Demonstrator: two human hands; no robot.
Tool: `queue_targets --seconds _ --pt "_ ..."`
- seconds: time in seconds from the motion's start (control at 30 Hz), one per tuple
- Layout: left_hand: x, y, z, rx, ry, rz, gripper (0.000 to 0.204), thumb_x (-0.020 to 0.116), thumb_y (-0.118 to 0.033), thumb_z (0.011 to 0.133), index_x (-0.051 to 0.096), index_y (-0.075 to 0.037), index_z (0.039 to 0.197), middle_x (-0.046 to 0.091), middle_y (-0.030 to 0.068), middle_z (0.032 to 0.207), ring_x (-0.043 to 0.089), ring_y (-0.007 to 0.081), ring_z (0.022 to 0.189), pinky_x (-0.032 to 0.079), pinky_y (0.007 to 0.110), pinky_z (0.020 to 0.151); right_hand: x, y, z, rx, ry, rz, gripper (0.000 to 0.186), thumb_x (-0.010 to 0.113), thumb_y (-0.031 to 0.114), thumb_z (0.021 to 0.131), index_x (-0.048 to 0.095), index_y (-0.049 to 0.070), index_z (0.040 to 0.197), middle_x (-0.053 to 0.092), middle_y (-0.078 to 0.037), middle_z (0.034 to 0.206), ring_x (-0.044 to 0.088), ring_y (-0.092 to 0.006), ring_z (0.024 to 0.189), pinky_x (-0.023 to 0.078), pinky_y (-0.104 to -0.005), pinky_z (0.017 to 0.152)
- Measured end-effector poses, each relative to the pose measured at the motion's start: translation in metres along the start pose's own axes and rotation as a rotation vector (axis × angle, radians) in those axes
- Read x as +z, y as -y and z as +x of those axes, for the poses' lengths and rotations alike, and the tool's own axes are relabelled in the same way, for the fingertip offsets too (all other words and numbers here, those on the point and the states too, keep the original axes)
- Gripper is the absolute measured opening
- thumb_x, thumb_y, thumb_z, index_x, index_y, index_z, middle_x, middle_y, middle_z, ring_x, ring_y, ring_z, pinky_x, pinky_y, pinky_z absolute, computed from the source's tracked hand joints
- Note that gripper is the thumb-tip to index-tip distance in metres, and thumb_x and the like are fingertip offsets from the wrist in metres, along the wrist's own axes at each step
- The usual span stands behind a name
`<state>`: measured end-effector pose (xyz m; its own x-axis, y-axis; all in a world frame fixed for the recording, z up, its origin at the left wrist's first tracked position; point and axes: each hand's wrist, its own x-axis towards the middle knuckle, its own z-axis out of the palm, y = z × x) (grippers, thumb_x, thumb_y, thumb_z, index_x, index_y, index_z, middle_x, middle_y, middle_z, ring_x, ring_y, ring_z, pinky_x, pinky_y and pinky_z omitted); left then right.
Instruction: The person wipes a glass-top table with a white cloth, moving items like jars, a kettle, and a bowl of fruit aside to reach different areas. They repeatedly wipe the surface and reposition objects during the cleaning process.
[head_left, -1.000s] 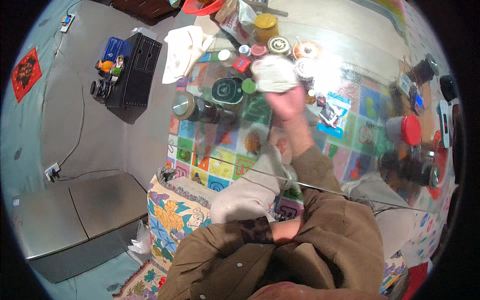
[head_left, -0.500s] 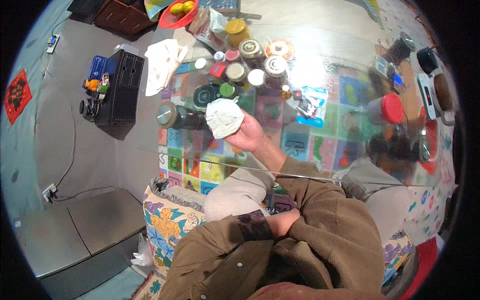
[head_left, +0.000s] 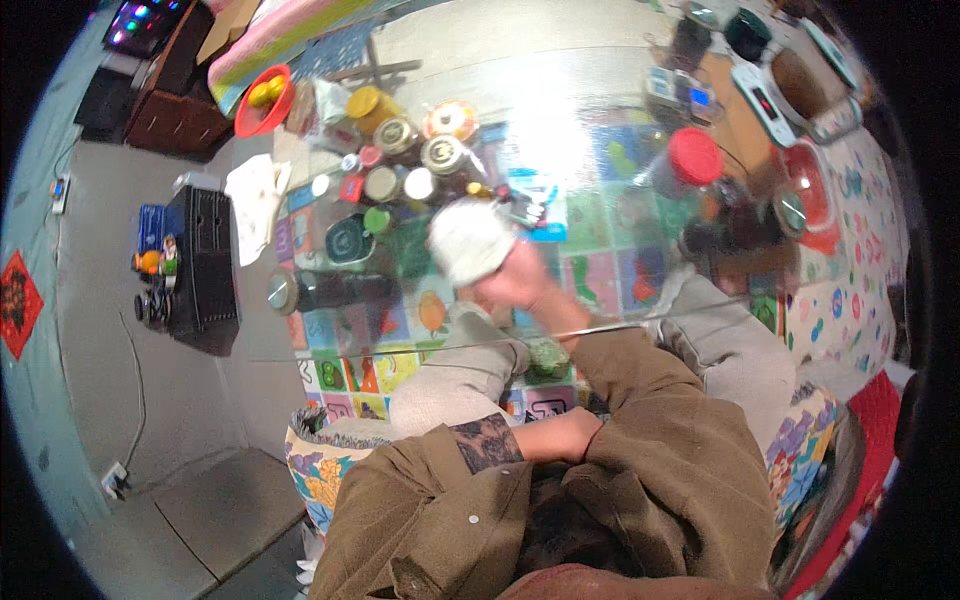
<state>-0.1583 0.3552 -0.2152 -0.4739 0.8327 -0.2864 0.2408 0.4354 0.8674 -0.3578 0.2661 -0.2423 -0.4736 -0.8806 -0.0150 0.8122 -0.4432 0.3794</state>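
Observation:
My right hand (head_left: 517, 278), slightly smeared by motion, is closed on a folded white cloth (head_left: 468, 240) over the glass tabletop (head_left: 430, 338). To the cloth's left are a green-lidded jar (head_left: 377, 221) and a dark octagonal dish (head_left: 350, 239). A dark jar lying on its side (head_left: 340, 290) has its pale lid facing left. My left hand (head_left: 560, 436) rests across my lap against my right sleeve, where its fingers are hidden. Beyond the cloth stand several lidded jars, among them a white-lidded one (head_left: 419, 184).
A blue-and-white packet (head_left: 540, 205) lies right of the cloth. Further right are a red-lidded tub (head_left: 694, 157), dark jars (head_left: 740, 220) and a scale (head_left: 765, 105). A second white cloth (head_left: 258, 205) and a red bowl of yellow fruit (head_left: 263, 100) are at the left edge.
My right hand has carried the white cloth rightward over the table, away from the lying jar. The whole view has also turned. My left hand stays at my lap.

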Motion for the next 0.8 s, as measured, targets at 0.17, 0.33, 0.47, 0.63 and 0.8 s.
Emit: queue_targets --seconds 0.17,0.33,0.47,0.63,0.8 --pt "-0.006 -0.022 0.032 -0.017 0.394 0.217 0.024 0.061 -0.027 0.084 0.073 -0.011 0.099 0.072 0.0177 0.092 0.067 0.04 0.087 0.053 0.048 0.07 0.018 0.055 -0.075 -0.122 0.177 0.004 0.051 0.037 0.031 0.105 0.049 0.0 0.143 0.05 -0.017 0.148 0.048 -0.0317 0.135 0.034 -0.0475 0.117" --pt "-0.014 -0.025 0.034 -0.242 0.388 0.316 0.05 0.055 -0.041 0.097 0.054 -0.013 0.138 0.071 0.0178 0.103 0.066 0.0395 0.096 0.052 0.05 0.08 0.071 0.173 -0.201 -0.817 0.105 -0.351 0.049 0.035 0.031 0.105 0.05 0.0 0.14 0.049 -0.018 0.149 0.046 -0.033 0.137 0.03 -0.0522 0.119" --pt "0.001 0.002 0.05 -0.365 0.521 0.37 0.049 0.059 -0.044 0.096 0.064 -0.009 0.129 0.068 0.0189 0.12 0.063 0.0376 0.112 0.05 0.049 0.092 0.03 0.083 -0.167 -0.504 -0.09 -0.128 0.049 0.043 0.032 0.101 0.052 0.003 0.14 0.052 -0.017 0.146 0.051 -0.034 0.133 0.035 -0.0535 0.116" --pt "0.042 0.042 0.058 -0.093 0.429 0.276 0.043 0.061 -0.035 0.091 0.069 -0.005 0.12 0.069 0.0153 0.123 0.063 0.034 0.114 0.048 0.046 0.096 -0.016 -0.016 -0.125 -0.022 -0.032 -0.166 0.049 0.045 0.031 0.101 0.052 0.001 0.14 0.054 -0.017 0.144 0.052 -0.0335 0.132 0.034 -0.0504 0.117" --pt "0.033 0.057 0.072 -0.142 0.53 0.436 0.039 0.063 -0.034 0.087 0.074 -0.008 0.113 0.072 0.0137 0.113 0.068 0.0302 0.102 0.052 0.045 0.087 0.022 -0.02 -0.203 -0.094 -0.312 -0.264 0.051 0.039 0.029 0.105 0.046 -0.005 0.143 0.049 -0.023 0.147 0.047 -0.0395 0.136 0.037 -0.0516 0.116"
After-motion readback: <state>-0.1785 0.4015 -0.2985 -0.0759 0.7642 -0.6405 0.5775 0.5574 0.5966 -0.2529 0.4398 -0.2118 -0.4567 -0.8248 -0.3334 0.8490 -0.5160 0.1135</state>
